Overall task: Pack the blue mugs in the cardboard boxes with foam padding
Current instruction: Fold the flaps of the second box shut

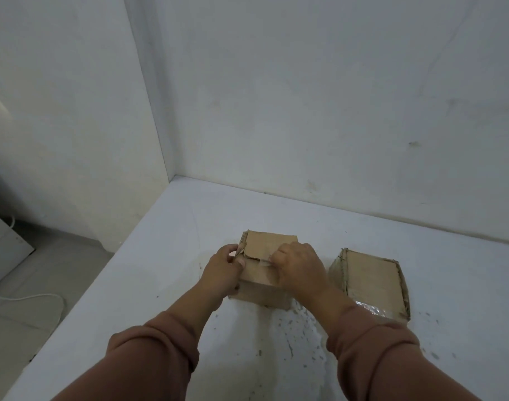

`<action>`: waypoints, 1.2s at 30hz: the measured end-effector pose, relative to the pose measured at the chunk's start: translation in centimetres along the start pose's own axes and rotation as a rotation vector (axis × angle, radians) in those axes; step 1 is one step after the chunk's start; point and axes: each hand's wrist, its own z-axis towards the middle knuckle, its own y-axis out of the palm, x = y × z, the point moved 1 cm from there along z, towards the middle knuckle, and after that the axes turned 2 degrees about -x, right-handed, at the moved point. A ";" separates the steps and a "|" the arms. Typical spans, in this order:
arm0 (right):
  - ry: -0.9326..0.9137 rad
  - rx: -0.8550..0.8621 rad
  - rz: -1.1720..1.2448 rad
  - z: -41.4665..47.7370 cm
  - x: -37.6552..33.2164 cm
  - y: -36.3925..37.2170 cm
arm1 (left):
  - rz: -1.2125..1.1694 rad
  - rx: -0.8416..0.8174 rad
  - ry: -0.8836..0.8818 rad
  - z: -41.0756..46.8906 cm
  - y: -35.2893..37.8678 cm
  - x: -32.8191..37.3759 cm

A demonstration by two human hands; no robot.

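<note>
While hands [224,267] press, worn cardboard box [264,273] — flaps shut

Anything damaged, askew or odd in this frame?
Yes. The right-hand box has frayed, ragged top edges and crinkled clear tape at its near corner. The box under both hands has uneven flaps not lying flush. Dark specks litter the white surface in front.

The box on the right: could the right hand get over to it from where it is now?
Probably yes. The right hand rests on the flaps of the left box, and the right box sits just beside it on the white table with its top closed and nothing lying between them.
</note>
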 end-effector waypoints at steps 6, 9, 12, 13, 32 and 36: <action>-0.071 0.030 0.075 -0.4 -0.4 0.1 | -0.041 0.012 -0.023 0.5 0.4 0.1; -0.085 -0.004 0.086 -1.1 -1.2 0.6 | -0.012 0.028 -0.020 0.6 0.7 0.3; -0.026 0.001 0.163 -1.9 -2.6 0.9 | 0.097 0.032 0.032 1.0 0.9 0.0; -0.010 0.000 0.181 -2.2 -3.1 0.9 | 0.197 0.030 0.074 1.2 1.1 -0.2; 0.136 0.045 -0.026 -3.5 -4.2 1.2 | 0.549 0.045 0.193 1.6 1.4 -0.7; 0.170 0.098 -0.009 -4.3 -3.6 1.2 | 0.531 0.055 0.174 1.7 1.4 -0.7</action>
